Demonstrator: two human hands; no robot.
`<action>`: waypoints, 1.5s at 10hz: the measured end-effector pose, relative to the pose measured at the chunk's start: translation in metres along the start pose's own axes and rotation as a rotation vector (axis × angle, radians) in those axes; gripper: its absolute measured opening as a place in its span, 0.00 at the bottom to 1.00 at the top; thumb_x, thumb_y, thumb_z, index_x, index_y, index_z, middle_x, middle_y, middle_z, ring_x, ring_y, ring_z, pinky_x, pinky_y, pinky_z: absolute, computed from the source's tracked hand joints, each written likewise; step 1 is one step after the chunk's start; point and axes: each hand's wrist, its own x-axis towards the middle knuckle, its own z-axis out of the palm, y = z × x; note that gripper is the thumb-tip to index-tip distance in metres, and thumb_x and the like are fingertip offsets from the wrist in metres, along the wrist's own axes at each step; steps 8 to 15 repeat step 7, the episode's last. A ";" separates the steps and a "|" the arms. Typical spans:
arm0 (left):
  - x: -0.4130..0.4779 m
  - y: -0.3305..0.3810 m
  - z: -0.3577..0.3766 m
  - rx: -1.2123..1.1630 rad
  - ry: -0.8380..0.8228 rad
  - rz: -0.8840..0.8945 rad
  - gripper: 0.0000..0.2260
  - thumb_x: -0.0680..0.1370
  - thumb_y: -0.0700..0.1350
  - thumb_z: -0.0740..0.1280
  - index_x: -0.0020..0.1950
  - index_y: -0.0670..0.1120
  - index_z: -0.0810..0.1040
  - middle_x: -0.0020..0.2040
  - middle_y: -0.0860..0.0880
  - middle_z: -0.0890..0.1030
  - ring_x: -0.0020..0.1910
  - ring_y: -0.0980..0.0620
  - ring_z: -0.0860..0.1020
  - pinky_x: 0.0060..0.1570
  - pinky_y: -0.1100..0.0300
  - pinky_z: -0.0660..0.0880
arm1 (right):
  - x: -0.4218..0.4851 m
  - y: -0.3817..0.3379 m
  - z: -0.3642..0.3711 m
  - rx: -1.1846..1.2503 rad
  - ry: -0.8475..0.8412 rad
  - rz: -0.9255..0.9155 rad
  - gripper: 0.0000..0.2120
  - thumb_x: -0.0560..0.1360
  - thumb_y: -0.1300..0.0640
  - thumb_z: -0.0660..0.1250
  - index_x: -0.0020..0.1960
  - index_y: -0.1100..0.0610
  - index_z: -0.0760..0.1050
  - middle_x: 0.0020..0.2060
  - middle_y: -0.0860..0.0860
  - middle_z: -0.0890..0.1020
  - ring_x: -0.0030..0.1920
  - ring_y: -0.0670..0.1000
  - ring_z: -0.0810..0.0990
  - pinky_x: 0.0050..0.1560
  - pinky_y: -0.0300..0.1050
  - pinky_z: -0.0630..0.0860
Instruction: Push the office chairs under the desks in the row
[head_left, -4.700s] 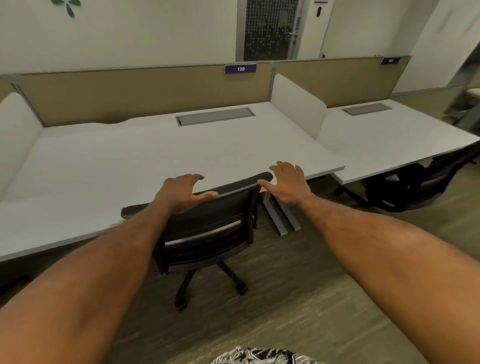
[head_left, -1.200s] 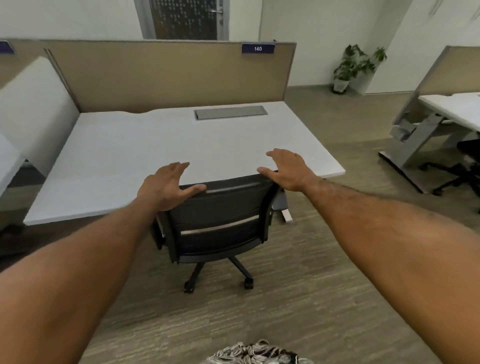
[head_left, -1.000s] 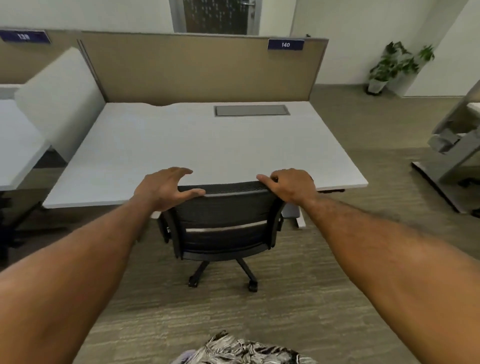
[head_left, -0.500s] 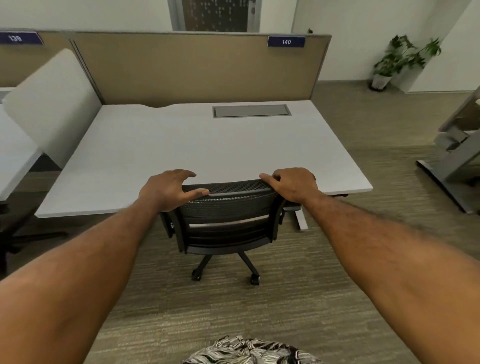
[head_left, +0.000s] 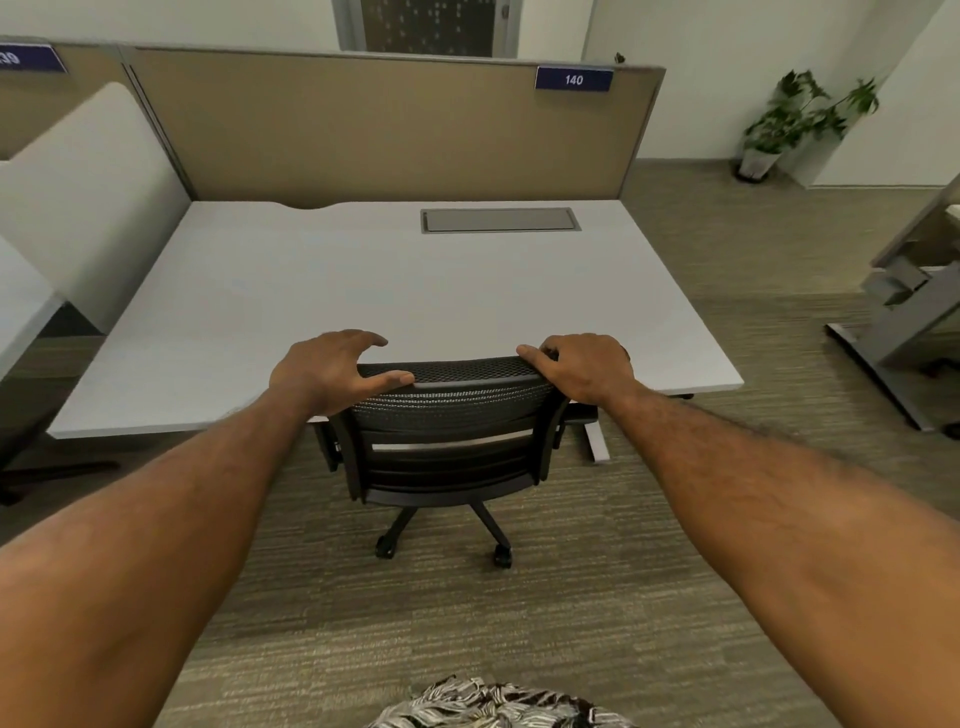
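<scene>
Chair (head_left: 447, 441) standing straight ahead of both hands, seat tucked beneath the near edge of the desk (head_left: 322, 291), backrest still short of that edge, wheels on the carpet (head_left: 545, 623) below the forearms. Squared up to the middle of the desk, presumably so the base clears the desk leg (head_left: 597, 441) just below the right wrist. Beyond the hands, a tan partition (head_left: 389, 130) with a blue tag (head_left: 573, 79) reading 140 along its top. Off to the right, well apart, a potted plant (head_left: 795, 124). Left hand (head_left: 327, 371) resting on the left corner of the backrest top, fingers spread and half open, thumb lying along the rim, not closed round it. Right hand (head_left: 584, 366) curled over the right corner, fingers wrapped over the top edge in a loose grip. One hand at each corner, likely to keep the swivel seat from turning while being pushed. Probably a final nudge left for this chair.
</scene>
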 end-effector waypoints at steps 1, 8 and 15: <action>0.000 -0.001 0.000 -0.014 -0.006 -0.013 0.51 0.63 0.86 0.46 0.73 0.56 0.73 0.74 0.52 0.74 0.72 0.48 0.71 0.64 0.44 0.72 | 0.000 0.000 0.000 0.000 0.011 0.009 0.35 0.79 0.27 0.47 0.58 0.48 0.83 0.48 0.50 0.86 0.51 0.54 0.81 0.53 0.52 0.74; -0.098 -0.020 -0.016 0.102 -0.028 -0.153 0.49 0.70 0.78 0.46 0.84 0.51 0.51 0.84 0.45 0.50 0.82 0.46 0.50 0.79 0.39 0.48 | -0.050 -0.058 -0.002 0.181 0.110 0.077 0.34 0.82 0.35 0.55 0.78 0.57 0.65 0.79 0.58 0.64 0.79 0.58 0.59 0.79 0.62 0.50; -0.098 -0.020 -0.016 0.102 -0.028 -0.153 0.49 0.70 0.78 0.46 0.84 0.51 0.51 0.84 0.45 0.50 0.82 0.46 0.50 0.79 0.39 0.48 | -0.050 -0.058 -0.002 0.181 0.110 0.077 0.34 0.82 0.35 0.55 0.78 0.57 0.65 0.79 0.58 0.64 0.79 0.58 0.59 0.79 0.62 0.50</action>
